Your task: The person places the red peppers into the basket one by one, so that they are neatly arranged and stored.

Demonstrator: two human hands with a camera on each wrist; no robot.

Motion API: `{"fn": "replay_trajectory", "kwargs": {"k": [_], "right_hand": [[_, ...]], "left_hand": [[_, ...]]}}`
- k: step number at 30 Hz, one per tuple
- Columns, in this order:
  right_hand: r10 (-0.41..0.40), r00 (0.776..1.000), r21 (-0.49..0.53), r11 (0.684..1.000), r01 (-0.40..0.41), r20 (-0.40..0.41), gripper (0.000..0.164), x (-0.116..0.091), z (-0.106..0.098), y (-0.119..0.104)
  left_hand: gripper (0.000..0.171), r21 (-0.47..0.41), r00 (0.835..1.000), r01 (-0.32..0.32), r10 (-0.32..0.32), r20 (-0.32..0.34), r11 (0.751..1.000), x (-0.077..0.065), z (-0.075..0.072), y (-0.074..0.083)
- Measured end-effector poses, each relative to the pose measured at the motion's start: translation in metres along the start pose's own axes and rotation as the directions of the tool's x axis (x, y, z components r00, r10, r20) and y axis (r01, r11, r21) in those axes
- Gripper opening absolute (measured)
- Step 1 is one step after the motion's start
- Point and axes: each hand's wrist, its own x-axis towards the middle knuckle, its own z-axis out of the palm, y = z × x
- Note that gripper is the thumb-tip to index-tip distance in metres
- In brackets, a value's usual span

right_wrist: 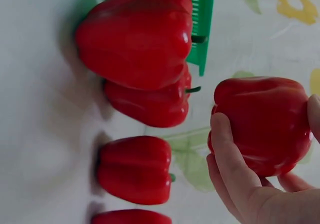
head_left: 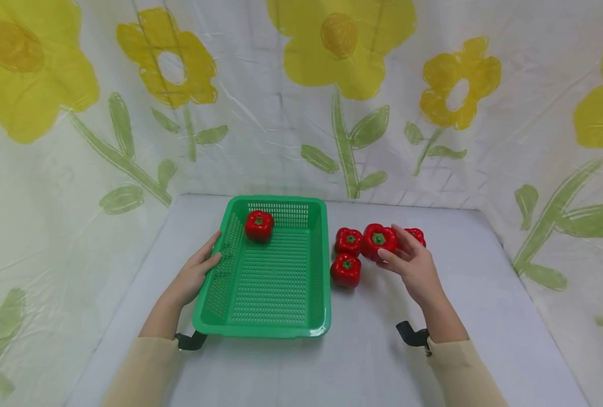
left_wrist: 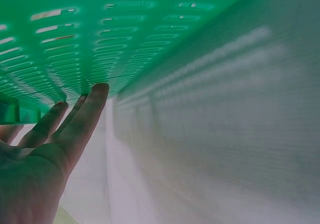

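My right hand (head_left: 417, 264) grips a red bell pepper (head_left: 378, 241) between thumb and fingers, its stem side facing the head camera. In the right wrist view this pepper (right_wrist: 262, 124) hangs clear of the table. My left hand (head_left: 191, 278) is at the left side of a green plastic basket (head_left: 263, 330). Seen from the left wrist, its straight fingers (left_wrist: 82, 126) rest against the basket's slotted outer wall. One bell pepper (head_left: 259, 226) sits inside the basket, toward the back left. Below the held pepper, the right wrist view shows several more bell peppers (right_wrist: 135, 169) on the table.
Two peppers, a rear one (head_left: 348, 242) and a front one (head_left: 346, 271), stand close by the basket's right wall. Another pepper (head_left: 417, 235) is partly hidden behind my right fingers. A flower-printed curtain (head_left: 260, 141) surrounds the white table (head_left: 382, 362) at the back and sides.
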Motion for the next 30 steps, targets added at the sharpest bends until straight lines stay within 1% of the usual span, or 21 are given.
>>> {"fn": "replay_trajectory", "kwargs": {"k": [3,8,13,18,24,30], "right_hand": [[-0.007,1.000,0.001,1.000,0.007,0.011,0.081,0.004,0.004,-0.004],[-0.010,1.000,-0.028,1.000,0.011,0.020,0.080,0.009,0.009,-0.012],[-0.031,0.999,-0.053,0.998,0.031,0.018,0.080,0.012,0.014,-0.018],[-0.033,0.999,-0.046,0.998,0.034,0.020,0.079,0.014,0.018,-0.021],[-0.031,0.998,-0.036,0.999,0.032,0.047,0.078,0.018,0.024,-0.026],[-0.034,0.997,-0.022,0.999,0.035,0.064,0.077,0.024,0.031,-0.029]], "left_hand": [[0.059,-0.002,1.000,0.002,-0.002,0.000,1.000,0.001,0.000,0.000],[0.059,-0.004,1.000,0.000,0.000,0.003,1.000,0.001,0.001,0.001],[0.059,-0.007,1.000,0.003,-0.003,0.001,1.000,0.001,0.002,0.001],[0.059,-0.011,1.000,0.012,-0.012,-0.001,1.000,0.001,0.002,0.000],[0.059,-0.004,1.000,0.013,-0.013,-0.007,1.000,0.000,0.001,0.000],[0.060,0.003,1.000,-0.005,0.005,-0.005,1.000,-0.001,0.001,-0.002]]}}
